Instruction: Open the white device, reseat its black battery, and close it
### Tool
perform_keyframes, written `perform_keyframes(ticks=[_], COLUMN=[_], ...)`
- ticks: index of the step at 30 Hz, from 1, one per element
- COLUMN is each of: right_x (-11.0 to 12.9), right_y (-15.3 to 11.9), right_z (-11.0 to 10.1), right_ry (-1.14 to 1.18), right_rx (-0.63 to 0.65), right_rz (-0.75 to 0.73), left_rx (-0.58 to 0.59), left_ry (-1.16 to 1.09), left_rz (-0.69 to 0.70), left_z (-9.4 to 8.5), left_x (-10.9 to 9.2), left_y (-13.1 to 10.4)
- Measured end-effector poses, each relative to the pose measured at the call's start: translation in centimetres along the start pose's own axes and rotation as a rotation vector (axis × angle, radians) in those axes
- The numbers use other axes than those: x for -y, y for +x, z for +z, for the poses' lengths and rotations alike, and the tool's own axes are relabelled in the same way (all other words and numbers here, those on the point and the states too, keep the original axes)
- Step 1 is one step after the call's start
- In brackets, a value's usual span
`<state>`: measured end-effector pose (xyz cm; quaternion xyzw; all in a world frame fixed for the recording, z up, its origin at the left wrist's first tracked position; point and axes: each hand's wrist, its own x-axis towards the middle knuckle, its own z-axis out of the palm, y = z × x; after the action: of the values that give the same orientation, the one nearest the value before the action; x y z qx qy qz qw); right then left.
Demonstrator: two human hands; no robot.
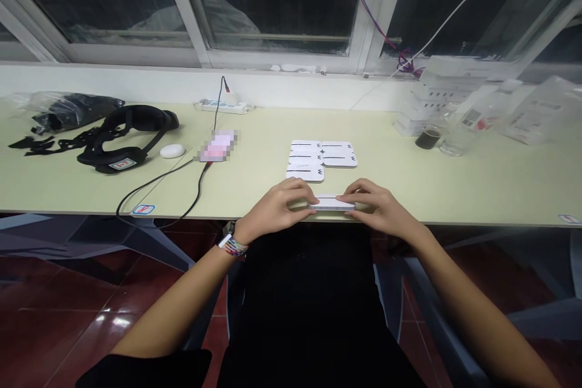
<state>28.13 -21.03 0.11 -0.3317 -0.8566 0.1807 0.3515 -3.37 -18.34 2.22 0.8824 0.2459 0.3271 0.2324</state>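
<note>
Near the table's front edge, a small stack of white cards [333, 202] with a dark line on top is pinched at both ends. My left hand [284, 203] closes on its left end, thumb and fingers bent round it. On the right end, my right hand [379, 206] grips in the same way. Just beyond the hands, several white cards [305, 172] lie in two columns, each with a black line and a letter-like mark. The cards' lower faces are hidden.
A black headset [130, 136], a white oval case [172, 151] and a blurred-out phone [219, 145] with a cable sit on the left. A power strip [225, 107] is by the wall. Right: white boxes [431, 97], a cup of dark liquid [428, 138], a clear bottle [488, 106].
</note>
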Motion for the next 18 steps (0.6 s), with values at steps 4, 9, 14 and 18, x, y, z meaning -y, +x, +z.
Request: perform_keyframes(ticks=[4, 9, 14, 18], right_x=[-0.3, -0.4, -0.5, 0.1], right_y=[-0.5, -0.3, 0.0, 1.0], right_z=[0.4, 0.7, 0.5, 0.4], right_ry=[-0.069, -0.028, 0.021, 0.025], right_rx=[0.017, 0.016, 0.046, 0.11], right_rz=[0.037, 0.106, 0.15, 0.199], left_rx=[0.063, 0.057, 0.08, 0.075], left_ry=[0.079, 0.125, 0.189, 0.141], left_rz=[0.027, 0.017, 0.032, -0.012], left_z=[0.3, 0.7, 0.7, 0.9], left_x=[0.4, 0.5, 0.4, 0.5], left_y=[-0.2, 0.0, 0.0, -0.1])
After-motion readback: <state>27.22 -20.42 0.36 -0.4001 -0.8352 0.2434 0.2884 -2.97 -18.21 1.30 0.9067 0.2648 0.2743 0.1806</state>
